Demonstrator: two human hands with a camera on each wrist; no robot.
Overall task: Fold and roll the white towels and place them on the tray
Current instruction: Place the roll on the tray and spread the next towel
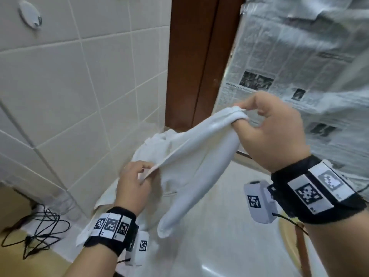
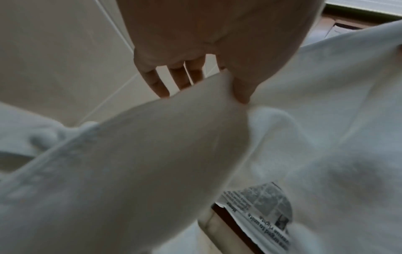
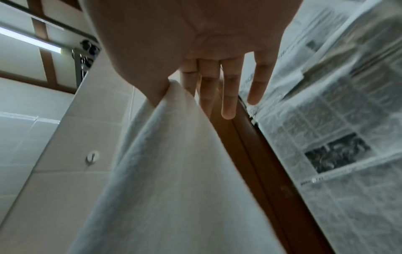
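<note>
white towel (image 1: 185, 156) pinched between both hands

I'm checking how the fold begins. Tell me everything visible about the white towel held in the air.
The white towel looks like soft terry cloth, unfolded and limp. The right hand pinches one bunched end high; the left hand pinches a hemmed edge lower. It sags between them, a loose fold hanging down over more white cloth.
</note>
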